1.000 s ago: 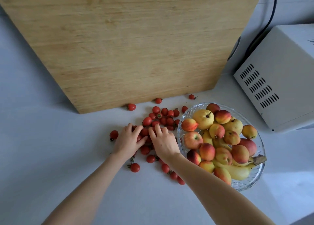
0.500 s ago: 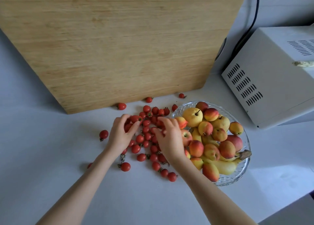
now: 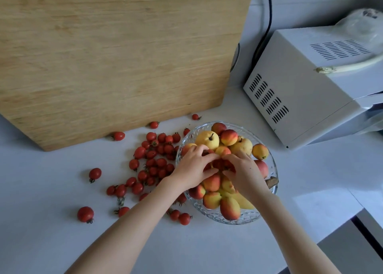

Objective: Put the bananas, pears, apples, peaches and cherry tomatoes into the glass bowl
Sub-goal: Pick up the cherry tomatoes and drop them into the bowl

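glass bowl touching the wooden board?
Apart. The head view shows a strip of bare white counter between the far rim of the glass bowl and the bottom edge of the wooden board.

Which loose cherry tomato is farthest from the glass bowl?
The lone cherry tomato at far lower left, set apart; every other one lies nearer the glass bowl.

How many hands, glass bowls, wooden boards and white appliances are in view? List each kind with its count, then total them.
Glass bowl: 1
Hands: 2, the left hand and the right hand, both over that bowl and curled round cherry tomatoes
Wooden board: 1
White appliance: 1
Total: 5
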